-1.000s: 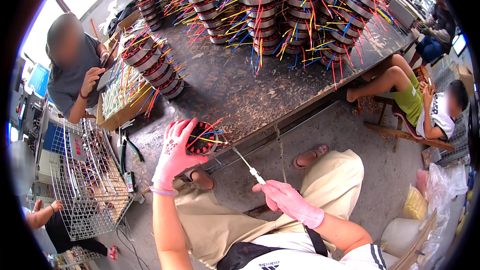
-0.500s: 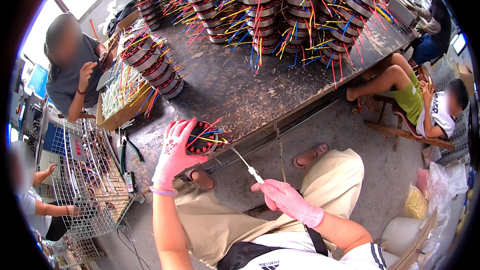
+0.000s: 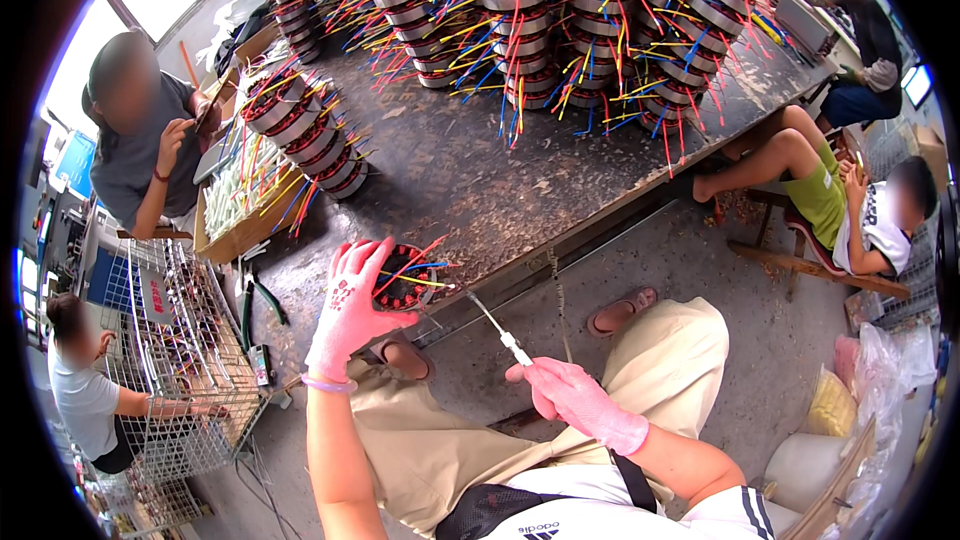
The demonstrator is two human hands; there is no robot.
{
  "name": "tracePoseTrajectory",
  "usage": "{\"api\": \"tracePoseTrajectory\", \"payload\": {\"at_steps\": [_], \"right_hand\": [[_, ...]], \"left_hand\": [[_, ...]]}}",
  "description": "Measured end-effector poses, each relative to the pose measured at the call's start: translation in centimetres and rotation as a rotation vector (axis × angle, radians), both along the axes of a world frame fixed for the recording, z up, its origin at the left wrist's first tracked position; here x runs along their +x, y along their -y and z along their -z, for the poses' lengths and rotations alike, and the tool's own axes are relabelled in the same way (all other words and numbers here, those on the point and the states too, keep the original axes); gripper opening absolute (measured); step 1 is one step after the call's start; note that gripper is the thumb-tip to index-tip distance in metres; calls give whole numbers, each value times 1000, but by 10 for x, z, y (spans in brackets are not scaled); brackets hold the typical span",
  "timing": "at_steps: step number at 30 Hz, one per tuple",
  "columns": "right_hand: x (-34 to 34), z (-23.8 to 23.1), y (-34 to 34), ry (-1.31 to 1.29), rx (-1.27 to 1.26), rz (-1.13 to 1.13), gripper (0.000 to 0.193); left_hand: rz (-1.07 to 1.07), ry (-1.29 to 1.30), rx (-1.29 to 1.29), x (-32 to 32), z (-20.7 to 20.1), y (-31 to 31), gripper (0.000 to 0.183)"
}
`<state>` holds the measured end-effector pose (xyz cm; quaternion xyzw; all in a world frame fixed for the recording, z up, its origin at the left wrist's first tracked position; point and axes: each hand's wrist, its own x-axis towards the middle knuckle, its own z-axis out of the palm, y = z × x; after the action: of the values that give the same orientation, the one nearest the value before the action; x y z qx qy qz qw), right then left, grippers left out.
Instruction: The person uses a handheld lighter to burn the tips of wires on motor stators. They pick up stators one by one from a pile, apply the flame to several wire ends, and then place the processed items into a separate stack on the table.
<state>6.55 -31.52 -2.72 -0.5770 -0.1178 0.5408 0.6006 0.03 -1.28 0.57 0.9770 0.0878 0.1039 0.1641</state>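
Note:
At the front table edge my left hand (image 3: 350,305), in a pink glove, grips a round motor stator (image 3: 408,292) with red windings. Red, blue and yellow wires stick out of it to the right. My thumb and fingers wrap its left side, so that part is hidden. My right hand (image 3: 582,402), also gloved in pink, is closed around the white handle of a thin rod-like tool (image 3: 514,345). The rod's pale shaft slants up and left, its tip a little right of the stator's wires, apart from them.
Stacked stators (image 3: 520,25) with loose wires crowd the back of the dark table (image 3: 430,160); a shorter stack (image 3: 305,135) leans nearer. Left are a cardboard box (image 3: 215,245) of white tubes, green-handled pliers (image 3: 247,315) and a wire cart (image 3: 190,340). Several people sit or stand around.
The tool in my right hand has shifted very slightly right; my left hand stays on the stator. The person by the wire cart has moved further into view.

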Motion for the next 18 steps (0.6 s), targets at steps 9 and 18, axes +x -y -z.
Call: {"api": "tracePoseTrajectory", "payload": {"at_steps": [9, 18], "right_hand": [[1, -7, -2, 0, 27, 13, 34], [3, -3, -3, -1, 11, -7, 34]], "left_hand": [[49, -4, 6, 2, -2, 1, 94], [53, -16, -10, 3, -2, 0, 93]]}}
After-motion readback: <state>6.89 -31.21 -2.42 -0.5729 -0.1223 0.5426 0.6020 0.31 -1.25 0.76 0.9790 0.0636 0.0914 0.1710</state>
